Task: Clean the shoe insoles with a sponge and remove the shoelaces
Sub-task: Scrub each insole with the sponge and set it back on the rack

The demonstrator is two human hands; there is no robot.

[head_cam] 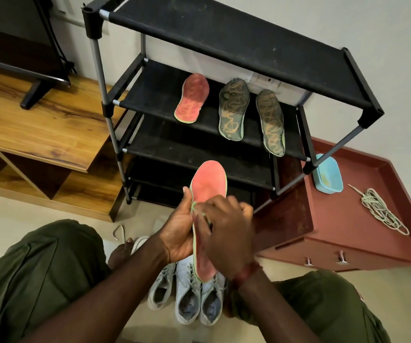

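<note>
The left hand (178,233) grips the pink insole (208,184) along its left edge, thumb on the face and fingers curled behind. It holds the insole upright just in front of the shoe rack (224,38), level with the lowest shelves. The right hand (226,233) lies over the middle of the insole with its fingers curled against the face. A bit of green shows at its fingertips, but I cannot tell whether it holds a sponge.

On the rack's second shelf lie a second pink insole (191,99) on the left and two dark insoles (234,110) on the right. Right of the rack stands a red cabinet (348,219). On its top sit a blue tub (328,174), close to the rack's leg, and a heap of shoelaces (380,211) farther out. In front of the rack, white shoes (187,293) stand on the floor below the hands.
</note>
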